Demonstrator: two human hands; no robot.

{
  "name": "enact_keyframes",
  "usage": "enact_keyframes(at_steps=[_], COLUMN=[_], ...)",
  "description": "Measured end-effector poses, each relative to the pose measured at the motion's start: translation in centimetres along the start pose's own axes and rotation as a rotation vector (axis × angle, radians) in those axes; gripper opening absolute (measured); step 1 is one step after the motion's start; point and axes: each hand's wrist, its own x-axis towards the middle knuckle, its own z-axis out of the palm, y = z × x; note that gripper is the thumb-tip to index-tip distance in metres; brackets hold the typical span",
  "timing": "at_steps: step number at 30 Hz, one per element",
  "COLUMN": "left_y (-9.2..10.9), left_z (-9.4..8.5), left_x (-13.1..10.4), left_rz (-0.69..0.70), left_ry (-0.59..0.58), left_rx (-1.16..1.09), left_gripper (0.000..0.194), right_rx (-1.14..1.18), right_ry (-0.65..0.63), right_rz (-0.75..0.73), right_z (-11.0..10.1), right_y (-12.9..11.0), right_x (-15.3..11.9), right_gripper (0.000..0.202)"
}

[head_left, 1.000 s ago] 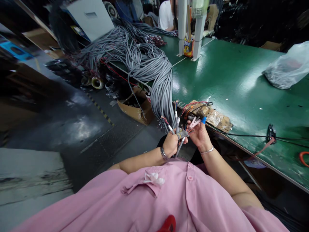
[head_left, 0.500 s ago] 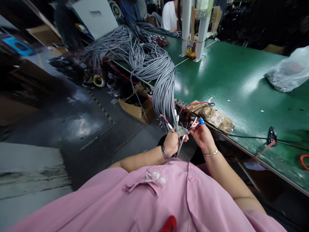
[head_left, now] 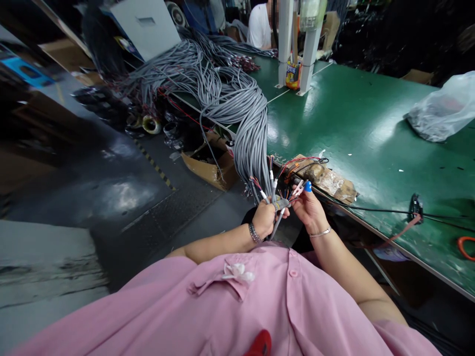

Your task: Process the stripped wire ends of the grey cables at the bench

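My left hand [head_left: 264, 219] is closed round several grey cables, with a grey covering on its thumb. White-banded cable ends [head_left: 262, 194] with thin coloured wires stick out above its fingers. Close on the right, my right hand [head_left: 308, 207] pinches thin coloured wires [head_left: 290, 196] at the end of a cable; a blue cover is on one fingertip. A small pink item [head_left: 298, 189] shows at these fingers, too small to make out. Behind my hands, a thick bundle of grey cables [head_left: 252, 133] hangs over the table's edge.
On the green table [head_left: 345, 109] lie a taped cardboard piece [head_left: 326, 178], a clear plastic bag [head_left: 441, 111] and black cords. White posts [head_left: 285, 44] stand on it. An open cardboard box [head_left: 210, 168] is below the edge. A person in white [head_left: 259, 27] is at the back.
My right hand has shifted slightly left at the wires. My left hand keeps its hold on the cables, and the wire ends above it have spread a little.
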Motion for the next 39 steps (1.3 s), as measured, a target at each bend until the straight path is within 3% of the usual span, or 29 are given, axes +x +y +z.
enact_keyframes(at_steps=[4, 10, 13, 18, 23, 26, 39], left_y=[-0.1, 0.1, 0.1, -0.2, 0.7, 1.2, 0.4], left_z=[0.0, -0.6, -1.1, -1.7, -2.0, -2.2, -1.5], left_x=[0.0, -0.7, -1.2, -1.5, -1.5, -1.5, -1.7], left_rz=[0.009, 0.057, 0.086, 0.13, 0.066, 0.027, 0.05], left_ry=[-0.01, -0.036, -0.052, -0.121, -0.318, -0.364, -0.152], left_rx=[-0.003, 0.024, 0.082, 0.163, 0.335, 0.344, 0.19], left_gripper=[0.018, 0.022, 0.027, 0.031, 0.031, 0.029, 0.032], right_rx=[0.01, -0.094, -0.253, -0.5, -0.692, -0.771, -0.64], right_ry=[-0.029, -0.17, -0.247, -0.14, -0.287, -0.291, -0.079], right_rz=[0.005, 0.058, 0.037, -0.124, -0.102, -0.082, -0.153], right_z=[0.0, 0.0, -0.3, 0.0, 0.8, 0.7, 0.4], right_y=[0.1, -0.1, 0.4, 0.9, -0.9, -1.3, 0.5], right_x=[-0.2, -2.4, -3.9, -5.1, -5.1, -5.0, -5.4], right_gripper=[0.028, 0.05, 0.041, 0.017, 0.016, 0.017, 0.021])
